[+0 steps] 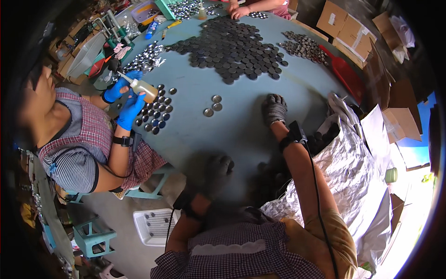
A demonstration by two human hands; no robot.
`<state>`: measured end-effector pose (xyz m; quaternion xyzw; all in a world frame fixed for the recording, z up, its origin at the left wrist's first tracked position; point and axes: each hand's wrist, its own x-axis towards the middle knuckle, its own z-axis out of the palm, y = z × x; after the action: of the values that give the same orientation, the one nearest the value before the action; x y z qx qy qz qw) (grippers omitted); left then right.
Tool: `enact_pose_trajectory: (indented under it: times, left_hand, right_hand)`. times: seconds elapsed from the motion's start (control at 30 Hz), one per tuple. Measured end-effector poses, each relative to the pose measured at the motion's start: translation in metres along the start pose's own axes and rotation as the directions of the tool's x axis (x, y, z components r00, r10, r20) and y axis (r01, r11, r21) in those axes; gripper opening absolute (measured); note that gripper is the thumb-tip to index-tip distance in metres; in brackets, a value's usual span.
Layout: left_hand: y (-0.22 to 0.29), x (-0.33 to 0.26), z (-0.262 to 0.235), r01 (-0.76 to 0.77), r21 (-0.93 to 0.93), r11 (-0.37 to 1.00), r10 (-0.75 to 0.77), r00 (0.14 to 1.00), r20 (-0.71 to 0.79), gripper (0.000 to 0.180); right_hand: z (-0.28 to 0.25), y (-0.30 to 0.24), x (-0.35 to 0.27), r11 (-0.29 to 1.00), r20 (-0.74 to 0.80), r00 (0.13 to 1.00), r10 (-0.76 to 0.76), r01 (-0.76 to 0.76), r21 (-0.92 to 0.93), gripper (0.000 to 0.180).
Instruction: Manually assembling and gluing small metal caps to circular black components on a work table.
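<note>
My right hand (275,109), in a grey work glove, rests on the blue-grey tabletop (186,135) with its fingers curled under. What it holds, if anything, is hidden beneath it. Lower down, in shadow at the table's near edge, is my left hand (219,166) in a dark glove. Its fingers look bent inward, and their contents cannot be made out. Three small round metal caps (213,106) lie left of my right hand. Beyond my hands spreads a wide patch of dark round caps (232,49), set close together. Dark pieces (272,179) lie in shadow between my forearms.
At left, a co-worker in blue gloves (132,109) holds a nozzle bottle (145,90) above shiny caps (158,111). Another person's hands (239,11) work at the far edge. A red scoop (344,76), silvery sheeting (344,172) and cardboard boxes (346,28) stand right; a white basket (153,228) sits below.
</note>
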<state>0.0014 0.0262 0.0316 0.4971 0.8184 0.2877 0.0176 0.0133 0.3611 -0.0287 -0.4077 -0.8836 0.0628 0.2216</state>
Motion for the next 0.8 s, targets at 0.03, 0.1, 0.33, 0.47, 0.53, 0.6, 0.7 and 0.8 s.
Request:
enact_pose_trajectory:
  times: [0.03, 0.1, 0.33, 0.47, 0.53, 0.6, 0.7, 0.8]
  left_hand:
    - [-0.007, -0.002, 0.007, 0.01, -0.074, 0.997, -0.012, 1.0, -0.024, 0.038]
    - [-0.013, -0.008, 0.012, 0.011, -0.155, 0.988, -0.02, 0.998, -0.056, 0.036]
    - [-0.027, -0.035, -0.002, 0.143, -0.925, 0.352, -0.385, 0.923, -0.004, 0.027]
    - [0.007, -0.02, -0.045, 0.211, -0.825, 0.524, -0.382, 0.924, -0.006, 0.033]
    - [-0.005, -0.035, -0.053, 0.234, -0.797, 0.557, -0.462, 0.884, -0.064, 0.033]
    - [-0.009, -0.036, -0.046, 0.16, -0.754, 0.637, -0.405, 0.902, -0.15, 0.034]
    - [-0.007, -0.038, -0.049, 0.089, -0.736, 0.671, -0.379, 0.895, -0.237, 0.035]
    - [-0.011, -0.039, -0.056, 0.109, -0.626, 0.772, -0.326, 0.913, -0.244, 0.036]
  right_hand:
    - [-0.001, -0.005, -0.002, 1.0, 0.019, 1.0, -0.007, 0.007, -0.017, 0.04]
    - [-0.001, -0.002, -0.003, 0.999, 0.027, 1.0, -0.016, 0.017, -0.047, 0.041]
    - [-0.028, -0.029, -0.014, 0.992, 0.308, 0.943, -0.123, 0.128, 0.005, 0.041]
    - [0.016, 0.006, -0.038, 0.434, 0.227, 0.479, -0.848, 0.873, -0.223, 0.031]
    - [-0.015, -0.09, -0.087, 0.812, 0.466, 0.698, -0.544, 0.297, 0.503, 0.032]
    - [-0.026, -0.107, -0.122, 0.635, 0.416, 0.665, -0.62, 0.113, 0.765, 0.035]
    - [-0.065, -0.129, -0.143, 0.582, 0.402, 0.66, -0.635, 0.067, 0.81, 0.04]
    - [-0.072, -0.134, -0.141, 0.58, 0.348, 0.653, -0.673, 0.174, 0.796, 0.04]
